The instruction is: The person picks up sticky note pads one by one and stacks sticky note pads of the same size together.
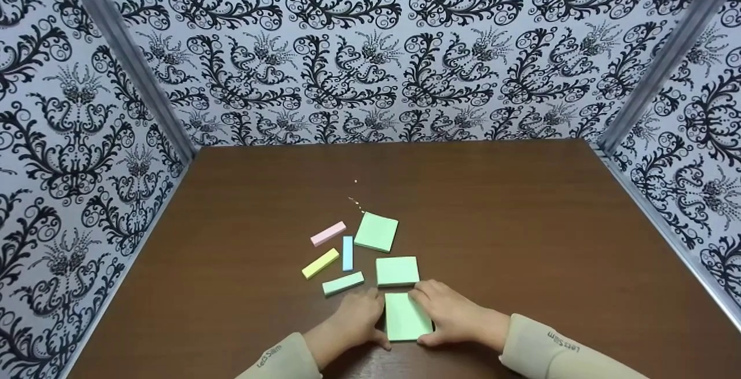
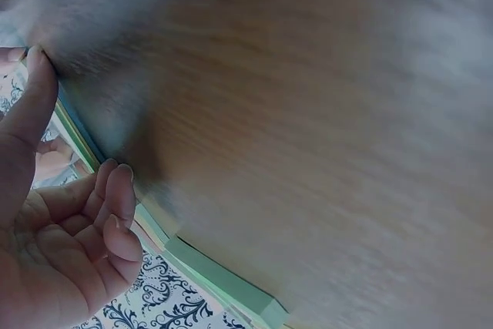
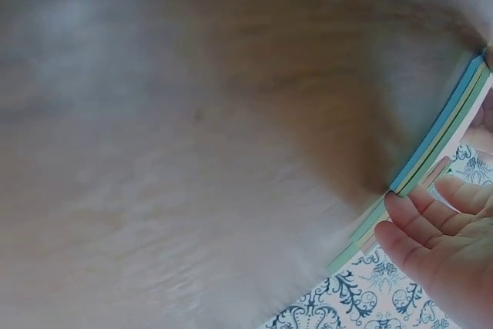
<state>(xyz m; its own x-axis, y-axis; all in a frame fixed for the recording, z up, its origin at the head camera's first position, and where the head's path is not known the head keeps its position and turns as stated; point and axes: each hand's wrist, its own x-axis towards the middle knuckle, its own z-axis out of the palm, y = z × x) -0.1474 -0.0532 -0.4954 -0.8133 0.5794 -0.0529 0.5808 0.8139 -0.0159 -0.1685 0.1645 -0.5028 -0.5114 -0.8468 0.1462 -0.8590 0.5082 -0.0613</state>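
A stack of sticky notes [image 1: 408, 317] with a pale green top lies at the near edge, between my two hands. Its side shows blue, yellow and green layers in the right wrist view. My left hand [image 1: 362, 315] grips its left side, thumb at the near corner and curled fingers toward the far one. On the opposite side my right hand [image 1: 450, 312] holds it likewise, thumb near and fingers at the far right corner. Just beyond lies a second green-topped sticky note pad [image 1: 397, 271], close to the right fingertips. Farther back, a third green pad [image 1: 376, 232] sits turned at an angle.
Left of the pads lie narrow sticky-note blocks: pink [image 1: 328, 233], yellow [image 1: 320, 263], blue [image 1: 347, 253] and pale green [image 1: 343, 283], the last beside my left hand. The brown table [image 1: 492, 205] is bounded by patterned walls [image 1: 370, 49] at the back and sides.
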